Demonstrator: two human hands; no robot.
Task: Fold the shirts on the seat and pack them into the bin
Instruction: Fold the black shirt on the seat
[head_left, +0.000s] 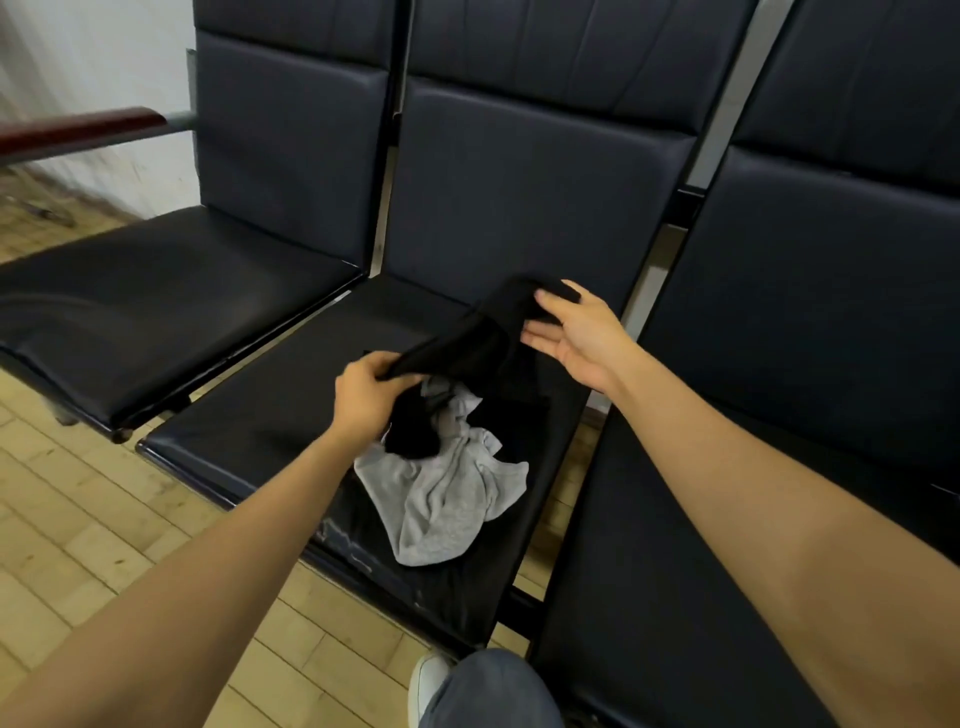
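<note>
Black shirt (467, 340): lifted just above the middle seat (249, 431), bunched, long axis slanting from near-left to far-right.
Left hand (363, 397): gripping the lower end, nearer the body.
Right hand (576, 332): pinching the far end, thumb on top.
Grey shirt (447, 493): crumpled on the seat, directly below.
Bin: not in view.

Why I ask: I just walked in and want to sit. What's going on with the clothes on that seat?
A person is sorting shirts on the middle seat. Both hands hold a black shirt lifted above it: the left hand grips the near end, and the right hand pinches the far end. A gray shirt lies crumpled on the seat underneath, not yet folded. No bin shows in this view.
</note>
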